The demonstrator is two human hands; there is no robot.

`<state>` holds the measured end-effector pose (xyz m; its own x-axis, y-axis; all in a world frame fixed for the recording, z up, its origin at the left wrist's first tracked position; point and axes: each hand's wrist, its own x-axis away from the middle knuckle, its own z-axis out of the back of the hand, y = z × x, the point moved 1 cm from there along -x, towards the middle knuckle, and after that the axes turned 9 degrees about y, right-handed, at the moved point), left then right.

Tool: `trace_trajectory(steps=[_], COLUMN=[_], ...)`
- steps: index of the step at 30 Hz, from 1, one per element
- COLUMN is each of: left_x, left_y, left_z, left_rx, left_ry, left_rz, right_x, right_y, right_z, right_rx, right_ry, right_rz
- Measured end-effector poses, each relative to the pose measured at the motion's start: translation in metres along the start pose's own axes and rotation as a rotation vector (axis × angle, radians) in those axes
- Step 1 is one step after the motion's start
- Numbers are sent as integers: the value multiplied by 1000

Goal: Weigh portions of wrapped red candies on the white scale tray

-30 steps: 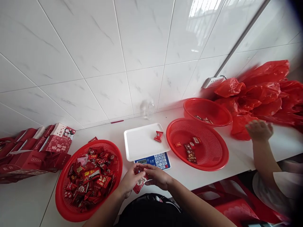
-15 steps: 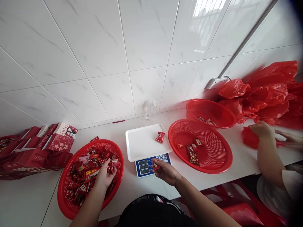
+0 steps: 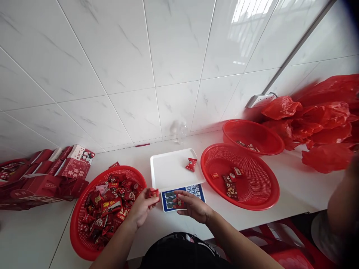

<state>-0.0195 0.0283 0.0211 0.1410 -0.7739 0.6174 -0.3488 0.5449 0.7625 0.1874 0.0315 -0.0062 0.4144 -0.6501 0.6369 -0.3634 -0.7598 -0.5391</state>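
My left hand [image 3: 141, 209] pinches a small red wrapped candy [image 3: 153, 193] just right of the red basket [image 3: 77, 239] full of red candy packets. My right hand [image 3: 190, 205] is closed on another small red candy [image 3: 179, 203] over the keypad of the blue-and-white scale [image 3: 183, 192]. One red candy [image 3: 191, 164] lies on the scale's white tray [image 3: 168, 170]. The two hands are close together in front of the scale.
A red basket [image 3: 266, 194] with a few candies sits right of the scale, another red basket [image 3: 269, 142] behind it. Red plastic bags [image 3: 322, 123] pile at the right. Red gift boxes [image 3: 42, 175] lie at the left. Another person's arm [image 3: 342, 201] is at the right edge.
My left hand has come out of the full basket with a candy and moved right toward the scale. My right hand shifted slightly left. The other person's hands have left the bags.
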Motion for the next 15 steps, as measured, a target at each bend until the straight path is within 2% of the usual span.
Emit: trace_trajectory(steps=[3,7,11,15], left_x=[-4,-19,-39,-59], left_y=[-12,-14,0,6], left_z=[-23,-44,-65,-69], left_rx=[-104,-176,-112,-190], left_ry=[-123,-115,-133,11], left_rz=[5,-7,-93,-156], right_x=[-1,-1,3,5], right_y=[-1,-3,-7,-12], right_z=[-4,4,16,24], right_rx=[43,64,25,2], right_ry=[-1,118,206,253], right_rz=[39,95,116,140])
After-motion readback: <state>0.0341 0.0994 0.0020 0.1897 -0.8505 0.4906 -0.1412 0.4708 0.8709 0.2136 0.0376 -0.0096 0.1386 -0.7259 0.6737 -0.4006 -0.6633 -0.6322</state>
